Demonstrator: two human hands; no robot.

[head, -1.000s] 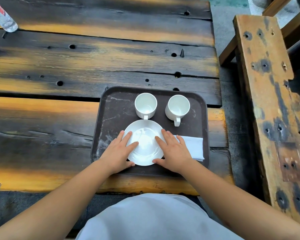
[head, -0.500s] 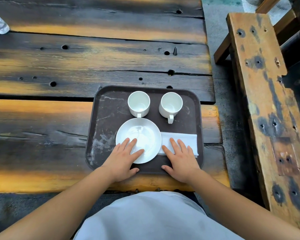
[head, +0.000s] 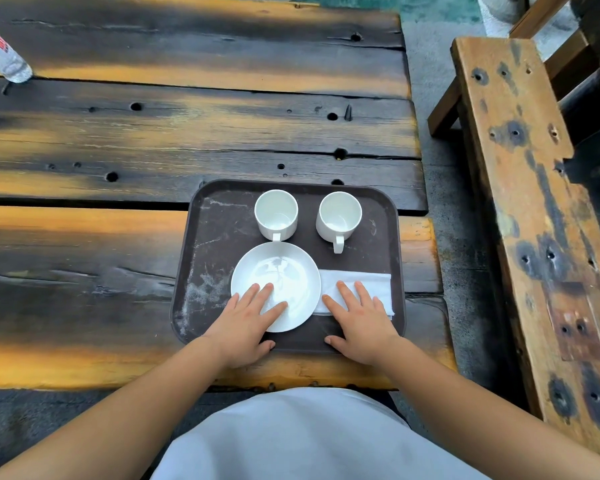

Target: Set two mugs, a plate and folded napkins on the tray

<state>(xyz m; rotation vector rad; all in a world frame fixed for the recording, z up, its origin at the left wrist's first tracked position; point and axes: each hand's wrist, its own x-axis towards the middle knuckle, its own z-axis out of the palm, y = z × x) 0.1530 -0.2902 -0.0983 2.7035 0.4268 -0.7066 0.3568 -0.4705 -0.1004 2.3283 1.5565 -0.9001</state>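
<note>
Nothing gripped: left hand (head: 245,323) flat with fingers straight and spread, fingertips lying on the near left part of the white plate (head: 284,271), thumb down at the tray's near rim. Right hand (head: 361,322) likewise flat and spread, fingers resting on the folded white napkins (head: 378,282), thumb at the near rim. Both bare forearms reaching in from the bottom corners over a pale grey garment (head: 302,441) at the bottom edge.

Under the hands, a dark brown tray (head: 208,244) with rounded corners, scuffed and streaked pale on its left side, sitting on the near right part of the plank table (head: 118,258). On its near half, the plate, round and shiny, roughly in the middle; just beside it to the right, the napkins, their left edge tucked against or slightly under the plate's rim, cannot tell which.

On the tray's far half, two white mugs, upright, mouths up, handles pointing toward the person: left mug (head: 276,214) with its handle just touching the plate's far rim, right mug (head: 338,218) a little apart from it, its handle short of the napkins.

Farther off, charred and orange planks with knot holes. At the far left edge, the base of a clear plastic bottle (head: 0,55) with a red-printed label. To the right, across a strip of grey ground, a weathered wooden bench (head: 520,202).
</note>
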